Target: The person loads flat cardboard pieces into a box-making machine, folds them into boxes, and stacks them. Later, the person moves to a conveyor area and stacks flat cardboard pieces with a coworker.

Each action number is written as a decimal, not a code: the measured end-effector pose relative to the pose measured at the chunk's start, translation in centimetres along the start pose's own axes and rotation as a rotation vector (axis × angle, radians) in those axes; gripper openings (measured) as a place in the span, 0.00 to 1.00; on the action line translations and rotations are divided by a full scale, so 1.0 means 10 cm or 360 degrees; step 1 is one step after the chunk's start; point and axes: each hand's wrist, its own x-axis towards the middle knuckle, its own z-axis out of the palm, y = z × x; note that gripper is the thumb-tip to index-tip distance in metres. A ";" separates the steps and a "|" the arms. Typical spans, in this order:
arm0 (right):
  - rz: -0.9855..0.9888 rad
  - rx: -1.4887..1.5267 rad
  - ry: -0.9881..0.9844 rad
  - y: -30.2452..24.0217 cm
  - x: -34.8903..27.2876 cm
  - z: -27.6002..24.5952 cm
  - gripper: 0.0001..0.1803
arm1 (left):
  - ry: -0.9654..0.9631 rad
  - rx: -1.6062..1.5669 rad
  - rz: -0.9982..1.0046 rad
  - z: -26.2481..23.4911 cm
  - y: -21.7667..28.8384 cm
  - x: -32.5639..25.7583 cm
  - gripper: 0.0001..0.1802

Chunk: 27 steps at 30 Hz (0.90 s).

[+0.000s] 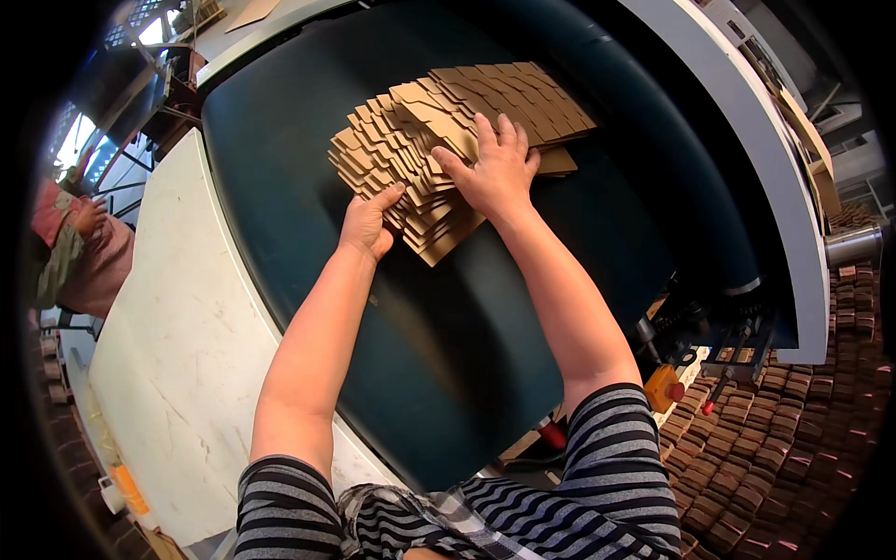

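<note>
Brown flat-folded cardboard pieces [425,112] lie fanned out in overlapping rows on a dark green conveyor belt [448,336]. My left hand [369,224] grips their near left edge, its thumb on top and its other fingers mostly hidden. On the upper face of the pieces rests my right hand [497,175], palm down with fingers spread. Beyond it, the pieces overlap in a slanting run toward the far right.
A pale table [177,336] adjoins the belt on the left. A dark roller [653,121] and a white machine frame [747,131] bound the right side. An orange box with a red button [665,388] sits below. Many stacked cardboard bundles [784,448] fill the lower right. Another person [79,243] is at far left.
</note>
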 end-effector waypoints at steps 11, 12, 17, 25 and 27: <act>-0.0227 0.0984 0.0373 0.13 -1.16 -0.03 0.14 | -0.0036 -0.0092 -0.0008 -0.03 -0.09 0.07 0.21; -0.0058 0.1073 0.0248 0.17 -1.27 0.04 0.12 | -0.0052 -0.0100 -0.0014 -0.03 -0.11 0.09 0.21; 0.0405 0.1404 0.0084 0.35 -1.55 0.24 0.09 | -0.0029 -0.0074 -0.0009 -0.01 -0.15 0.09 0.23; -0.0042 0.1212 0.0113 -0.39 -2.14 0.18 0.08 | -0.0006 -0.0097 0.0119 -0.56 0.33 -0.75 0.23; -0.0071 0.1230 0.0133 -0.52 -2.40 -0.02 0.08 | -0.0031 -0.0152 0.0130 -0.54 0.31 -1.03 0.23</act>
